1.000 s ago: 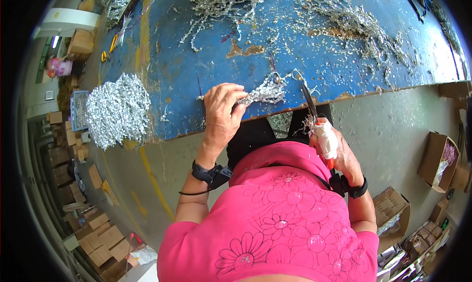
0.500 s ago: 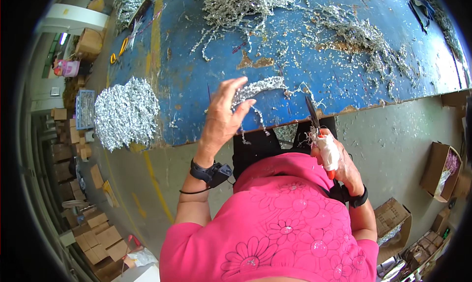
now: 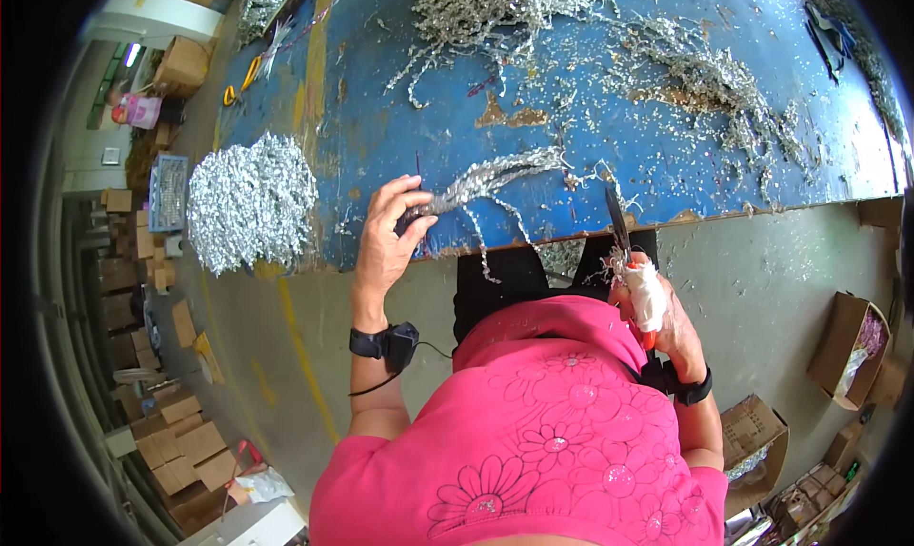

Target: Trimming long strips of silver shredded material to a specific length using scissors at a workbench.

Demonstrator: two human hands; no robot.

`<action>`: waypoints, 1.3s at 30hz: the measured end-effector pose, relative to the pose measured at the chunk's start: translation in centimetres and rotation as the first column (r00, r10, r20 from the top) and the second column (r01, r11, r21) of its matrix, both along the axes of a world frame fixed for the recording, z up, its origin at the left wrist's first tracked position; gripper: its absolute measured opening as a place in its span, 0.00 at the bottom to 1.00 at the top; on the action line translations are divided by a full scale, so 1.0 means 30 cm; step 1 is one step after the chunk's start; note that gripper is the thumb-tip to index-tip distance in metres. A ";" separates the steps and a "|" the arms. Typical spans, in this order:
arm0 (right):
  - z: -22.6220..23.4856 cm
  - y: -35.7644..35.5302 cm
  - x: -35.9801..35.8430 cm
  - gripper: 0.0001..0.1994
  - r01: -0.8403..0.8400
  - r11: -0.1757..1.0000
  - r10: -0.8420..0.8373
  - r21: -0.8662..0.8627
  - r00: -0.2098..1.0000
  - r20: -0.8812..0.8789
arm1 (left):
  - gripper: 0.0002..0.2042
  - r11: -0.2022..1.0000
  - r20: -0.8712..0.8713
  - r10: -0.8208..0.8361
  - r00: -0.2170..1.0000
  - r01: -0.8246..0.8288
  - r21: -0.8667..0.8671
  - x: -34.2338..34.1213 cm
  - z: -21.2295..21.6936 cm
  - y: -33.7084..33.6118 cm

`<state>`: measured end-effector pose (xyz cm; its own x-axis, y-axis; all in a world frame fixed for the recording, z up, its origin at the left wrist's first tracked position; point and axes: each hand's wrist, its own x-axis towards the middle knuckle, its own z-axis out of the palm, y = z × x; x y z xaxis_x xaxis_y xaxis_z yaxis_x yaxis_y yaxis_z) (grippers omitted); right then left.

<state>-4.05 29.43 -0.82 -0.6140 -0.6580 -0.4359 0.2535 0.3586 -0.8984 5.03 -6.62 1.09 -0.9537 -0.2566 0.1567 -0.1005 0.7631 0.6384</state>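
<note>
My left hand pinches one end of a bundle of silver tinsel strands that lies across the near edge of the blue table. Loose strands hang over the edge below it. My right hand, with a white wrap on the fingers, grips scissors with red handles, blades pointing up toward the table edge, a short way right of the bundle. Both wrists carry black bands.
A heap of cut silver tinsel sits on the table's left corner. More tangled tinsel lies at the far side and right. Cardboard boxes stand on the floor right and lower left. Yellow scissors lie far left.
My left hand moved left along the table edge, drawing the tinsel bundle out flat. The right hand with the scissors shifted slightly down and right, away from the bundle.
</note>
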 end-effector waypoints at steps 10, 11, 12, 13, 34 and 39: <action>-0.022 -0.001 0.005 0.18 0.011 0.999 -0.005 -0.038 0.990 0.140 | 0.12 0.991 -0.059 0.118 0.991 -0.113 0.077 -0.039 -0.009 0.011; -0.019 0.000 0.005 0.18 0.035 0.999 -0.032 -0.018 0.985 0.170 | 0.12 0.990 -0.050 0.122 0.991 -0.117 0.080 -0.038 -0.017 0.008; -0.032 0.006 0.003 0.17 0.052 0.998 -0.043 -0.043 0.978 0.202 | 0.13 0.978 -0.063 0.148 0.987 -0.137 0.156 -0.037 -0.026 0.004; -0.026 0.007 -0.005 0.17 0.052 0.998 -0.043 -0.038 0.977 0.207 | 0.14 0.961 -0.075 0.174 0.982 -0.153 0.230 -0.035 -0.033 0.001; 0.154 -0.221 -0.305 0.26 0.079 0.992 0.067 0.098 0.322 -0.944 | 0.07 0.820 -0.330 0.400 0.855 -0.173 0.546 0.052 -0.018 -0.017; -0.010 -0.303 -0.317 0.13 -0.097 0.983 0.173 0.158 0.181 -0.968 | 0.08 0.851 -0.366 0.309 0.878 -0.084 0.518 0.020 0.033 0.000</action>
